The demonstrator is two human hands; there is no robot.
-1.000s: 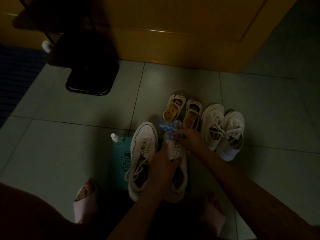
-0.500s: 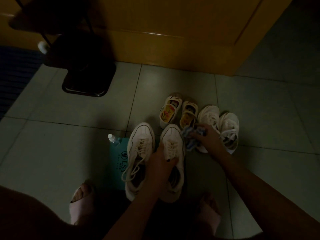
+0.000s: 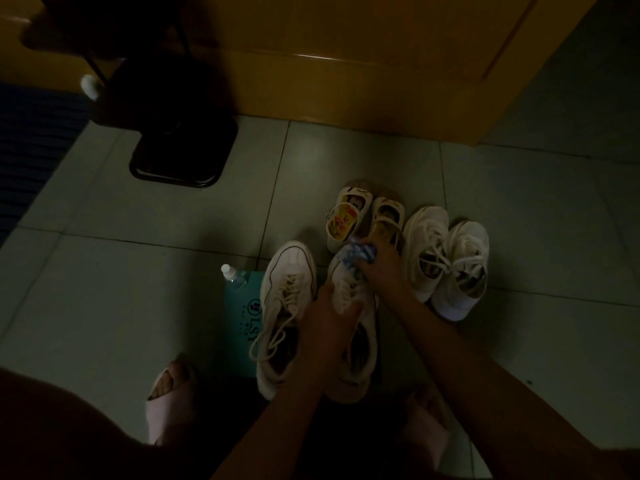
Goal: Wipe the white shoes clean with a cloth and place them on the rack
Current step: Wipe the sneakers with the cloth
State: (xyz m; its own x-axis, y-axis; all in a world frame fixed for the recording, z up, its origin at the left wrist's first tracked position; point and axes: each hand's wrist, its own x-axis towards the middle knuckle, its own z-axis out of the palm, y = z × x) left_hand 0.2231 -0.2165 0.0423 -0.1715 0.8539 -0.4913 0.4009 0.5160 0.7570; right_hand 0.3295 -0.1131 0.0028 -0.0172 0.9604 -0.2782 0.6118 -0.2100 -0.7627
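Observation:
Two white lace-up sneakers stand side by side on the dim tiled floor: the left sneaker (image 3: 285, 306) untouched, the right sneaker (image 3: 360, 344) held over its laces and tongue by my left hand (image 3: 334, 318). My right hand (image 3: 382, 268) grips a blue-and-white cloth (image 3: 358, 254) and presses it on the toe of the right sneaker. Another white pair (image 3: 446, 258) sits to the right. A shoe rack cannot be made out in this dark view.
A small pair of children's shoes (image 3: 363, 216) with printed insoles lies just beyond the cloth. A teal pouch (image 3: 244, 317) with a small bottle (image 3: 232, 277) on it lies left of the sneakers. A dark stand base (image 3: 180, 157) and a wooden door (image 3: 346, 64) are behind. My slippered feet (image 3: 173, 393) are below.
My right hand with the cloth swung out to the right beside the shoe, then came back onto the right sneaker's toe. My left hand has kept its hold on that sneaker.

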